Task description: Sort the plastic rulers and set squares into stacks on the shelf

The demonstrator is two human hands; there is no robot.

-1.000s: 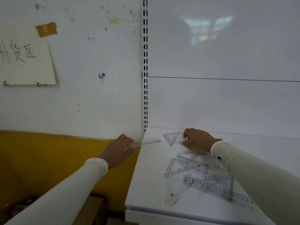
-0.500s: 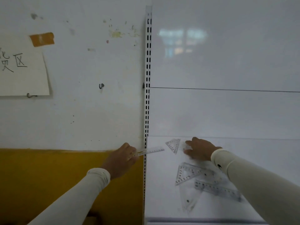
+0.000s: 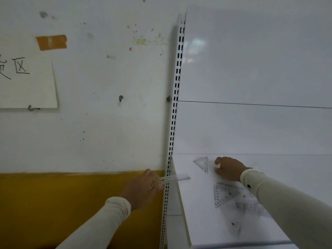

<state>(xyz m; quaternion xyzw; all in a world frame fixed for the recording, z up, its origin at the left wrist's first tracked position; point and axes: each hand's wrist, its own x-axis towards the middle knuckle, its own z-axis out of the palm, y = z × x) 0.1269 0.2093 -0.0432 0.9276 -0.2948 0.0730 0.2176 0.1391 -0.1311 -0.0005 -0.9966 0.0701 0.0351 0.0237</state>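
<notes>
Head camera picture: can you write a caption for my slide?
Left hand holds a clear ruler at the white shelf edge; right hand rests beside a small set square.

A white shelf point(image 3: 203, 221) carries a small clear set square point(image 3: 202, 163) near its back edge and, nearer the front, a larger set square point(image 3: 223, 194) overlapping a blurred heap of clear rulers point(image 3: 251, 208).

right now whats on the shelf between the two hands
In the head view, one small clear set square lies flat on the white shelf between the left hand, which holds a clear ruler, and the right hand.
</notes>
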